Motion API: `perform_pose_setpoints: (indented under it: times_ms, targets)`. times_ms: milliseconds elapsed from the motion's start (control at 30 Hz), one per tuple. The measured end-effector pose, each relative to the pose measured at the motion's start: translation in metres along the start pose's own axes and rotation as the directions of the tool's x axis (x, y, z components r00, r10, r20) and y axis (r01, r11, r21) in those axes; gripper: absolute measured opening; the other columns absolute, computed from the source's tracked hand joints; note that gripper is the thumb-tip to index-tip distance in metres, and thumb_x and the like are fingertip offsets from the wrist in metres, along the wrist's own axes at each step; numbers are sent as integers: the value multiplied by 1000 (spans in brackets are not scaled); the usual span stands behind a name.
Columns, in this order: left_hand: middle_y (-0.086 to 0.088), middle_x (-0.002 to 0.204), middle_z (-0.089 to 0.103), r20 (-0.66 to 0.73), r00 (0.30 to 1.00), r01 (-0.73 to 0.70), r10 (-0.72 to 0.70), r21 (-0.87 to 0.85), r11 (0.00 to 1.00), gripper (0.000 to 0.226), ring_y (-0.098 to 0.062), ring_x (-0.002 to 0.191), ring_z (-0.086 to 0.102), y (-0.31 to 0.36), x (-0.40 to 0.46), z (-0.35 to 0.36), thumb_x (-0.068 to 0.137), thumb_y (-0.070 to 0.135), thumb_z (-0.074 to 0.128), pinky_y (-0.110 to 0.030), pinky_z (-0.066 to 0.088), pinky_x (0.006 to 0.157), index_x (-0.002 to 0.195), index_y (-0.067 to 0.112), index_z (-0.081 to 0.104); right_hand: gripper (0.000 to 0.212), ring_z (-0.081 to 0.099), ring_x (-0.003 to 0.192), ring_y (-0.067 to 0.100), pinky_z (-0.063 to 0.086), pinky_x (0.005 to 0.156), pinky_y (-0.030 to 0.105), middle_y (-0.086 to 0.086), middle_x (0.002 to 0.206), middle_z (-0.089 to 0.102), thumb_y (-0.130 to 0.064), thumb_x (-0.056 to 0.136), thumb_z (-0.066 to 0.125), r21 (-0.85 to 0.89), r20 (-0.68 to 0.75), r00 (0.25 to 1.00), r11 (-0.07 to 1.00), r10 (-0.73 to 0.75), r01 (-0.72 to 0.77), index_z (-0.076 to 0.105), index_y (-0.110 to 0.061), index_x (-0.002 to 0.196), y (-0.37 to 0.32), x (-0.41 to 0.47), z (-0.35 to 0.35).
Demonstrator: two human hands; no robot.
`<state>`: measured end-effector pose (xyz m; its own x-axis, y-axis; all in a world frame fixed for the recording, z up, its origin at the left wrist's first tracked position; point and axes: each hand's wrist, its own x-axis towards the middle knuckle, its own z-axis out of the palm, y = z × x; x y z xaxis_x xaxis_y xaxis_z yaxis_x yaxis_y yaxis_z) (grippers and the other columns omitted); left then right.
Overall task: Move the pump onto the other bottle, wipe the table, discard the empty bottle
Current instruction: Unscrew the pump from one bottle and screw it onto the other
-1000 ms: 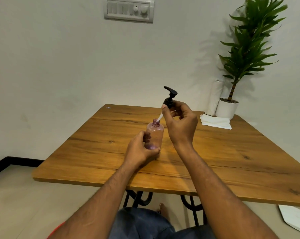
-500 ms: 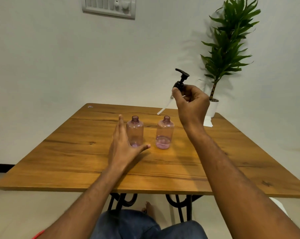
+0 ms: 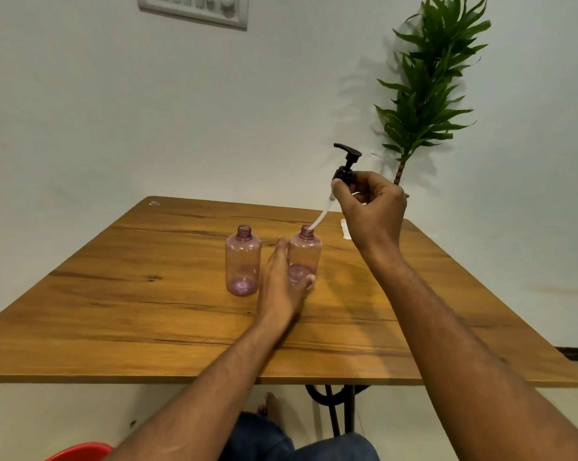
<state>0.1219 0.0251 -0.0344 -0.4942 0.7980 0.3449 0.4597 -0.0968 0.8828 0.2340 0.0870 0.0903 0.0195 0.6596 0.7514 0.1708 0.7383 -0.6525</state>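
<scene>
Pump transferred toward the right bottle.
I have lowered the pump (image 3: 346,163) until its tube tip meets the right bottle (image 3: 304,254) mouth; my left hand (image 3: 282,281) has shifted from the left bottle (image 3: 243,261) to it.

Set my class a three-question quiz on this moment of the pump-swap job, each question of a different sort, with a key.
1. True or false: the right hand grips the black pump by its collar.
2. The tip of the pump's tube is at the mouth of which bottle? A) the left bottle B) the right bottle C) neither
3. Fill in: the left hand, fingers straight, reaches in between the two ____.

Key: 1 true; 2 B; 3 bottles.
</scene>
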Motion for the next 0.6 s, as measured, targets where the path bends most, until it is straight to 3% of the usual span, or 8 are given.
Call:
perform_pose_setpoints:
  times_ms: [100,200,467,600]
  targets:
    - [2,153,53,42,999,4,-2,-59,998,88,-17,136,53,-9,5,0,86,18,82,-34,50,106,160,26,35,10,61,64,-2,53,60,22,-14,72,71,-31,88,79,-39,74,997,999,29,-26,78,-25,96,11,-2,1]
    - [3,153,53,39,999,4,0,-83,997,88,-16,135,54,-14,4,0,86,19,82,-43,53,109,160,29,36,13,62,67,2,58,67,32,-8,76,72,-33,88,80,-94,151,985,993,88,-74,79,-25,98,22,-9,6]
    - [3,147,58,22,999,-44,45,-16,999,82,-9,122,60,-15,0,1,89,22,80,-36,56,103,159,27,37,23,71,81,3,63,80,41,-13,85,76,-43,80,83,-344,321,922,934,216,-99,82,-25,95,43,-31,21]
    - [2,151,56,26,998,-51,51,28,998,85,-12,126,60,-13,-3,-1,90,24,79,-37,54,106,161,24,33,27,70,85,9,61,82,44,-8,87,74,-45,78,87,-302,320,899,932,298,-202,75,-23,89,49,-30,21]
